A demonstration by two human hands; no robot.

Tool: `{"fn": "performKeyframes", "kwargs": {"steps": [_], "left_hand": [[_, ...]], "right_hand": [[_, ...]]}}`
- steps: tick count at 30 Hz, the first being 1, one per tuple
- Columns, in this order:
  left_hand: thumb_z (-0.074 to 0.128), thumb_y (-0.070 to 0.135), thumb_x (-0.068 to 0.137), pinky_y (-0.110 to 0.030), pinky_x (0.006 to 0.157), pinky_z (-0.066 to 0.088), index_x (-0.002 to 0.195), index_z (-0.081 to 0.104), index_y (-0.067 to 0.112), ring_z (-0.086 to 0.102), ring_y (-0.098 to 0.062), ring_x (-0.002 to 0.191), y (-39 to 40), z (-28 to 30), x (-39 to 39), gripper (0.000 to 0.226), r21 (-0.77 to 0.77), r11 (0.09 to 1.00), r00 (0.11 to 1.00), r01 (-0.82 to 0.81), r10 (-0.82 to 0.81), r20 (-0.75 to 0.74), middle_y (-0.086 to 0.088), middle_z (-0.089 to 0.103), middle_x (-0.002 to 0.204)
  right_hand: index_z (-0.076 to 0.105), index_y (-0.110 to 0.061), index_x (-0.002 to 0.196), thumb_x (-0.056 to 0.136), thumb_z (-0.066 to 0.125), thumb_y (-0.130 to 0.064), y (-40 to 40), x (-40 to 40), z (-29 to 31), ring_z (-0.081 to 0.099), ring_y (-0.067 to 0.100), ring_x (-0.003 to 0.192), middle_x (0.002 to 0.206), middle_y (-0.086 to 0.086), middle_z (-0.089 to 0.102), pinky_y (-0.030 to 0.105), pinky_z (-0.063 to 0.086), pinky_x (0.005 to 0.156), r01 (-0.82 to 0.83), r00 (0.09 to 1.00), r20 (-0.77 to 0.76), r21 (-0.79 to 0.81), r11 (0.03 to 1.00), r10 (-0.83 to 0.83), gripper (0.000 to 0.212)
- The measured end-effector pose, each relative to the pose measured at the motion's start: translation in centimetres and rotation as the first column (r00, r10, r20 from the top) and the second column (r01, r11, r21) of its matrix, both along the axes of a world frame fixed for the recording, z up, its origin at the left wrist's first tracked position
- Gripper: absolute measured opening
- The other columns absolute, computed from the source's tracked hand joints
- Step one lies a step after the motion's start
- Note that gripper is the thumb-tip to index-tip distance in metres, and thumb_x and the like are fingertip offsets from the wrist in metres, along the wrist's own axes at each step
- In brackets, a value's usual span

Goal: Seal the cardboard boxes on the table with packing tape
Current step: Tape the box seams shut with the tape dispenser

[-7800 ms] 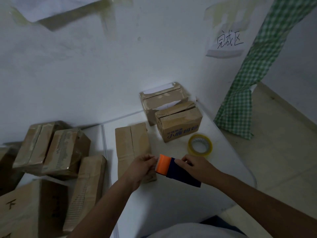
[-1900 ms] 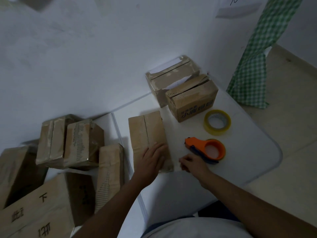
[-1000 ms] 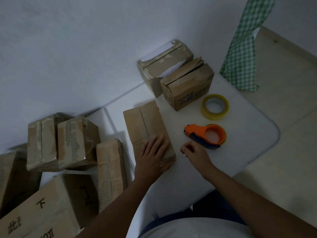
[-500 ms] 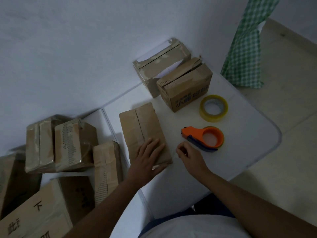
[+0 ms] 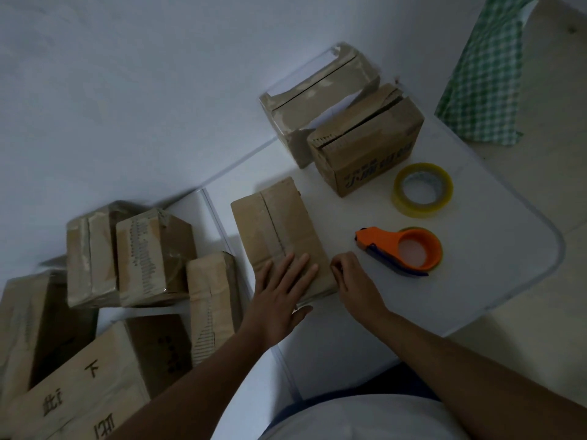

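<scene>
Our left hand [image 5: 281,295] lies flat, fingers straight and spread, pressing the near end of the flat cardboard box [image 5: 279,230] on the white table [image 5: 495,281]. Our right hand [image 5: 352,279] sits just beside that box's near right corner, fingers curled at its edge; we cannot tell what it pinches. Just beyond the right hand lies the orange tape dispenser [image 5: 403,250], with the yellowish packing tape roll [image 5: 422,189] farther out.

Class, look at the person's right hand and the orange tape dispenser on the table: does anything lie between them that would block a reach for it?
Nothing visible does. The right hand sits at the flat box's near corner, and only bare white table separates it from the orange tape dispenser. The yellow tape roll lies farther back, off that path.
</scene>
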State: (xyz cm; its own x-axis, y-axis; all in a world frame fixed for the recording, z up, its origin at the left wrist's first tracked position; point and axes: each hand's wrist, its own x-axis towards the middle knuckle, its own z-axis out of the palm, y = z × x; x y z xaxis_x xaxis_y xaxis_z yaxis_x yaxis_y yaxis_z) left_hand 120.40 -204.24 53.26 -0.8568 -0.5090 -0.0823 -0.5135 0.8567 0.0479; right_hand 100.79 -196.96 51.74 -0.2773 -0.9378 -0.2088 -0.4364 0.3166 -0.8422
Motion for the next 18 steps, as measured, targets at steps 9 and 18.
{"fn": "performKeyframes", "kwargs": {"steps": [9, 18], "left_hand": [[0.048, 0.057, 0.094, -0.053, 0.119, 0.012, 0.158, 0.018, 0.024, 0.008, -0.026, 0.153, 0.0, 0.5, -0.1, 0.078, 0.051, 0.999, 1.0, -0.016, 0.015, 0.022, 0.0, 0.009, 0.166], [0.051, 0.061, 0.091, -0.055, 0.118, 0.015, 0.158, 0.018, 0.024, 0.01, -0.027, 0.152, 0.2, 0.3, 0.1, 0.083, 0.044, 0.999, 1.0, -0.01, 0.01, -0.004, -0.001, 0.012, 0.166]], "right_hand": [[0.05, -0.01, 0.126, 0.096, 0.044, 0.0, 0.4, -2.1, 0.5, 0.054, 0.022, 0.106, 0.125, 0.007, 0.049, 0.037, 0.046, 0.089, -0.189, 0.978, -0.054, 0.158, 0.969, 0.199, 0.032], [0.06, -0.009, 0.095, 0.095, 0.057, -0.021, 2.6, -2.3, 2.2, 0.054, 0.017, 0.085, 0.092, 0.003, 0.058, 0.034, 0.045, 0.071, -0.251, 0.934, -0.26, 0.014, 0.968, 0.246, 0.012]]}}
